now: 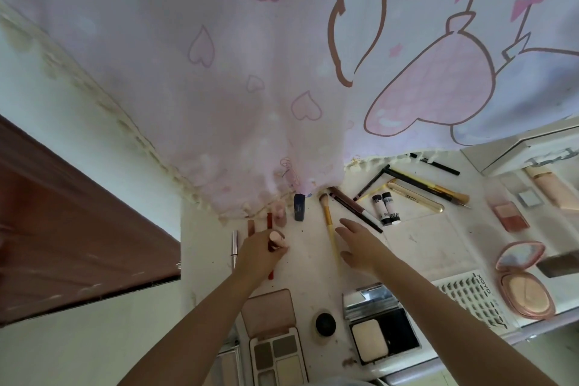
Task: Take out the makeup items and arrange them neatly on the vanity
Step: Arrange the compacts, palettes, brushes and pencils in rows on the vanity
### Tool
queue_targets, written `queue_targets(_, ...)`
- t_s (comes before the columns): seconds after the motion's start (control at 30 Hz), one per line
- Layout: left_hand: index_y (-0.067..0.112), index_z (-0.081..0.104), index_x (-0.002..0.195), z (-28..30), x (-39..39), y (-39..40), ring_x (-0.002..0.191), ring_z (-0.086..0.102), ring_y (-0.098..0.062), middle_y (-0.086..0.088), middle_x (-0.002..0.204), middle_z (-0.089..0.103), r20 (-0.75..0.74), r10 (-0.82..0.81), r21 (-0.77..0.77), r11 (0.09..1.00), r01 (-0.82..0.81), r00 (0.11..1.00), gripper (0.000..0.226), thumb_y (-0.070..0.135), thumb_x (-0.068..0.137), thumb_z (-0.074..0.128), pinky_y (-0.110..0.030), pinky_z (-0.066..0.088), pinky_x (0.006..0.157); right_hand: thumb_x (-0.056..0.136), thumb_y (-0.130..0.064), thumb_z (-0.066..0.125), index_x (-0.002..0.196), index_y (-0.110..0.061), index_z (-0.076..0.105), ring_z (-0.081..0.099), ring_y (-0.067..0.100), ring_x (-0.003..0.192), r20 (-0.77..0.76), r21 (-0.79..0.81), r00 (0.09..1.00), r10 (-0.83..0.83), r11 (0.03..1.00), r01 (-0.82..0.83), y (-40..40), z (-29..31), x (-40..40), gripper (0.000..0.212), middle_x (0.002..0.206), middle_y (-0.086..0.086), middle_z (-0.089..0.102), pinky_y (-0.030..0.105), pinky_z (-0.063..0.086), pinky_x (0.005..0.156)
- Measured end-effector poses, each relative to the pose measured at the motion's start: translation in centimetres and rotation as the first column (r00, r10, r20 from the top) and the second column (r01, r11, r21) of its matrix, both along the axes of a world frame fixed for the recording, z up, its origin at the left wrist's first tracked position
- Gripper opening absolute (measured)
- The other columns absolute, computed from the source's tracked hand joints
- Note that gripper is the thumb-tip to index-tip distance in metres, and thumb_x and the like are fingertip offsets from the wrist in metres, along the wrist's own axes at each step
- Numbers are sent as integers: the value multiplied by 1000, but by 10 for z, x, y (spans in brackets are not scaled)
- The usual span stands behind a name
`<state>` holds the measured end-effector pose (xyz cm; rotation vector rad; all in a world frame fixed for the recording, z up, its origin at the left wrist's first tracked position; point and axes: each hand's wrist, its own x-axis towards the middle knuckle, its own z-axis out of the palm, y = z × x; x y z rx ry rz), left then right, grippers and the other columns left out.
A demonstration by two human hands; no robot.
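My left hand (pixel 261 255) grips a small pink-capped tube (pixel 277 240) at the left of the white vanity top (pixel 416 238). Beyond it lie a silver tube (pixel 234 244), a brown stick (pixel 250 226), a red pencil (pixel 269 219), a pink bottle (pixel 279 213) and a dark blue tube (pixel 299 207). My right hand (pixel 360 246) hovers open, fingers straight, just right of a yellow-handled brush (pixel 329 229). An open eyeshadow palette (pixel 275 338), a black round pot (pixel 326 323) and a black compact (pixel 380 335) lie near me.
A pink printed curtain (pixel 250 88) hangs over the back of the vanity. At the right lie pencils and brushes (pixel 423 183), two small tubes (pixel 386 208), a lash tray (pixel 473 298), a pink mirror compact (pixel 523 279) and blush palettes (pixel 509 213). A brown door (pixel 78 229) stands left.
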<state>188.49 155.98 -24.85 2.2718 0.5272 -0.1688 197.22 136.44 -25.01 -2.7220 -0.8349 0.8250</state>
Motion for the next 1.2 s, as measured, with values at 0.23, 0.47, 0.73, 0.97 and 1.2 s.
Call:
queue_targets(0.23, 6, 63, 93, -10, 15, -3, 86, 59, -22, -8, 93, 66, -14, 25, 114, 993, -23, 1000, 14, 18, 88, 57, -31, 45, 72, 91, -14, 47, 141, -7, 27, 4, 24, 144, 32, -102, 998, 54, 993, -51, 3, -16, -6, 54, 155, 9, 6, 39, 12, 119)
queue_targets(0.47, 8, 63, 96, -16, 22, -3, 94, 58, -26, -10, 96, 66, -43, 33, 147, 989, -26, 999, 15, 18, 85, 59, -33, 47, 77, 93, -12, 44, 144, -11, 20, -1, 22, 145, 25, -51, 999, 25, 998, -23, 0, -21, -7, 56, 156, 6, 0, 31, 10, 116)
queue_targets(0.73, 8, 63, 97, -20, 19, -2, 90, 57, -23, -9, 97, 64, -53, 14, 147, 989, -6, 999, 18, 21, 86, 58, -29, 41, 69, 93, -14, 44, 144, -11, 20, 0, 23, 145, 1, -47, 1000, 23, 999, -23, 0, -19, -6, 56, 156, 6, 1, 30, 9, 116)
queue_targets(0.97, 7, 61, 94, -17, 17, -3, 87, 60, -25, -10, 94, 63, -58, 8, 163, 987, 2, 998, 16, 19, 85, 59, -33, 46, 72, 93, -17, 45, 144, -13, 22, 3, 22, 145, -17, -62, 999, 46, 997, -47, -3, -15, -3, 56, 156, 4, 1, 30, 10, 116)
queue_targets(1.2, 12, 58, 111, -10, 8, 6, 99, 57, -21, -6, 117, 52, -107, -5, 265, 964, 33, 994, 28, 23, 85, 59, -33, 50, 79, 93, -22, 46, 135, -14, 43, 41, 18, 127, 45, 38, 998, -36, 999, 35, -12, 2, 2, 43, 138, 4, 43, 26, 32, 106)
